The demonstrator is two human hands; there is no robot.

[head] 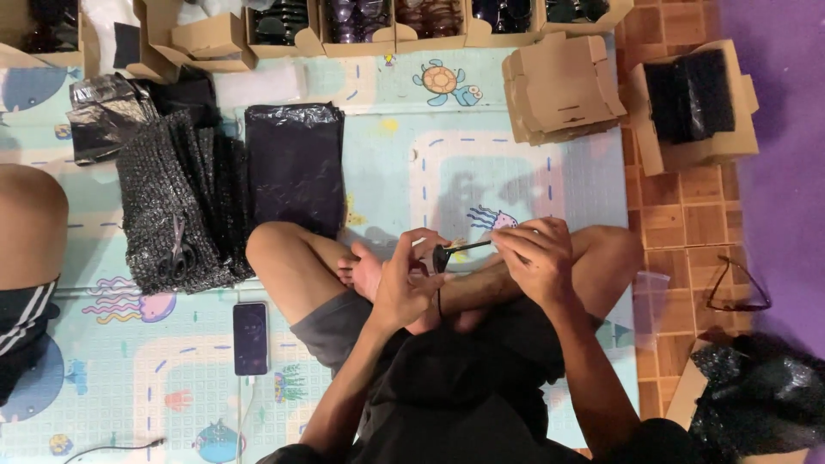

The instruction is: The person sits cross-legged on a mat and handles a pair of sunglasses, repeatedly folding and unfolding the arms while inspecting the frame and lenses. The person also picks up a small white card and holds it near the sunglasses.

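Observation:
I sit cross-legged on a pale blue play mat [481, 163]. My left hand [404, 279] and my right hand [533, 253] meet over my legs and both grip a pair of dark sunglasses [447, 254]. The left hand pinches the lens end. Around the thin temple arm, which sticks out toward the right, the right hand's fingers close. Part of the frame is hidden by my fingers.
A stack of black bubble-wrap sheets [172, 206] with scissors [178, 253] on it and black bags [295, 163] lie ahead left. A phone [250, 337] lies by my left knee. Flat cardboard boxes [563, 86], open boxes of sunglasses [352, 17], another pair [737, 288] and another person's knee [30, 223] surround me.

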